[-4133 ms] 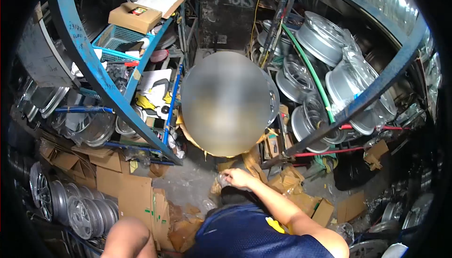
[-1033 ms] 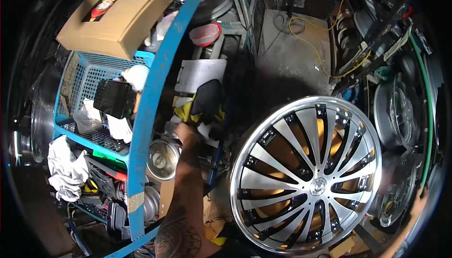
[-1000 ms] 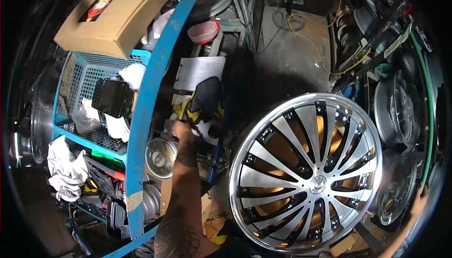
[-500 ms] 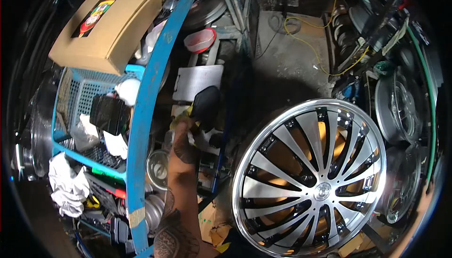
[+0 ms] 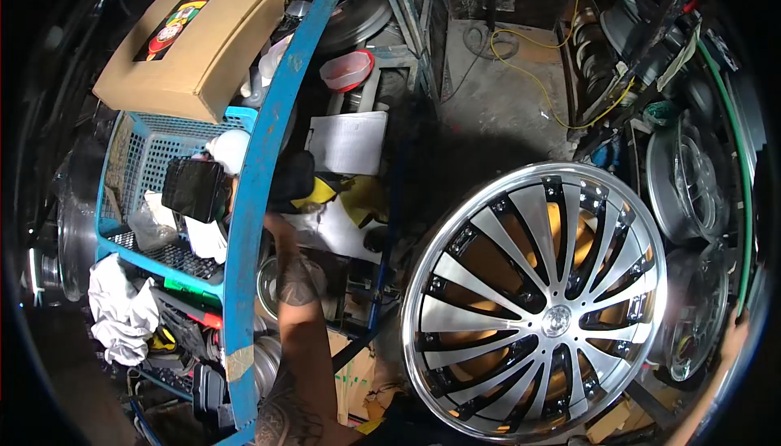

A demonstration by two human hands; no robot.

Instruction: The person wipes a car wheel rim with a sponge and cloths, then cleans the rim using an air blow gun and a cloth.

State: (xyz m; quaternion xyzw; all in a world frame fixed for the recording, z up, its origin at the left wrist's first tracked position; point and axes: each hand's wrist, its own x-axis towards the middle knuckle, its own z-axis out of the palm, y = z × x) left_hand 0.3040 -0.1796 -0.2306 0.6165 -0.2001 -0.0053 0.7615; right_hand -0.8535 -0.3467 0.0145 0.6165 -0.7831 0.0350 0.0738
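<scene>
My left hand [image 5: 278, 228] reaches in beside the blue shelf beam [image 5: 248, 202], below a black and yellow item [image 5: 305, 190]. Its fingers are hidden, so what it holds cannot be seen. At the far right edge, my right hand [image 5: 735, 334] is closed at the lower end of a green hose [image 5: 750, 202]. Between my arms a large polished multi-spoke wheel [image 5: 556, 321] stands tilted, with orange-brown showing behind its spokes. A lined paper [image 5: 347, 143] lies above the black and yellow item.
A cardboard box [image 5: 183, 51] rests over a blue basket [image 5: 134, 234] holding a black item [image 5: 193, 190]. White crumpled cloth [image 5: 122, 312] is below. A red-rimmed container [image 5: 348, 70] sits farther back. More wheels [image 5: 687, 181] line the right; a yellow cable [image 5: 537, 80] crosses the floor.
My left hand has moved left toward the blue beam. The black item near it has also shifted left, showing more yellow. My right hand has hardly moved.
</scene>
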